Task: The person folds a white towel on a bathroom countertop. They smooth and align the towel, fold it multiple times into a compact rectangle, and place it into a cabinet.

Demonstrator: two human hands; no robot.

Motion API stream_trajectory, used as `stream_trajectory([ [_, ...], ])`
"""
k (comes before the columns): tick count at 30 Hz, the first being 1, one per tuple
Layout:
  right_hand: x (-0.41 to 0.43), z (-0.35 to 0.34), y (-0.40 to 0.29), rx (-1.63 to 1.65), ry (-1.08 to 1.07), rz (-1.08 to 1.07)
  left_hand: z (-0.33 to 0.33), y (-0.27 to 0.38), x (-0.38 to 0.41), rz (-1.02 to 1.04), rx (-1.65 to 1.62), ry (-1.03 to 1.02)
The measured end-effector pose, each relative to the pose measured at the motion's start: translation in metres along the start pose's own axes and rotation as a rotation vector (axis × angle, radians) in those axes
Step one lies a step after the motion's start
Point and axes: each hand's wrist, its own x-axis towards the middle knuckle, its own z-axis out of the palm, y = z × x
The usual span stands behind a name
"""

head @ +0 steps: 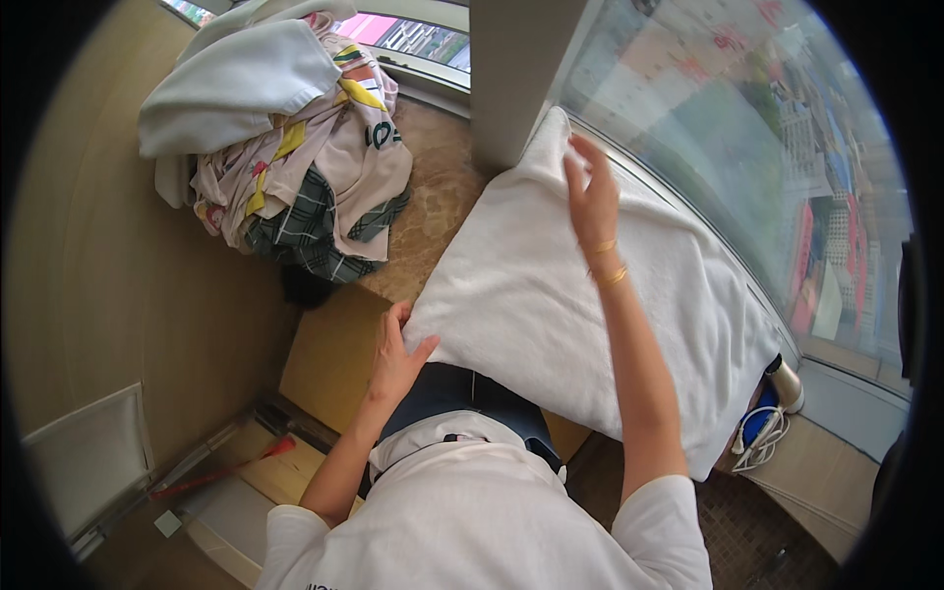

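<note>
A white fleecy cloth (531,273), possibly a towel, lies spread over the window ledge before me, with soft wrinkles across it. At its near left corner, my left hand (394,358) pinches the edge between thumb and fingers. My right hand (594,193) reaches to the far corner beside the window; its thumb and fingers are apart, the fingertips at a raised fold. Slight blur covers these fingers. Gold-coloured bands circle the right wrist.
A heap of crumpled fabric (295,155), with printed and checked pieces, sits on the brown marbled ledge (439,184) at left. Window glass (708,133) borders the cloth's right side. A metallic bottle-like object (788,387) and a coiled white cable (763,442) lie at the right.
</note>
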Motion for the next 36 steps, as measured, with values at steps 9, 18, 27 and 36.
stream_trajectory([
  [9,-0.143,-0.005,-0.005,-0.732,-0.383,-0.039,-0.008,0.013,0.045,-0.104,-0.009,-0.202],
  [18,-0.185,-0.061,0.015,-0.929,0.006,0.34,0.047,0.083,0.073,0.689,0.171,-0.233],
  [27,-0.239,-0.112,0.036,-1.096,0.031,0.533,0.099,0.065,0.091,0.789,0.687,-0.282],
  [36,-0.226,-0.122,0.036,-0.888,0.241,0.423,0.142,0.103,0.048,0.866,0.53,-0.389],
])
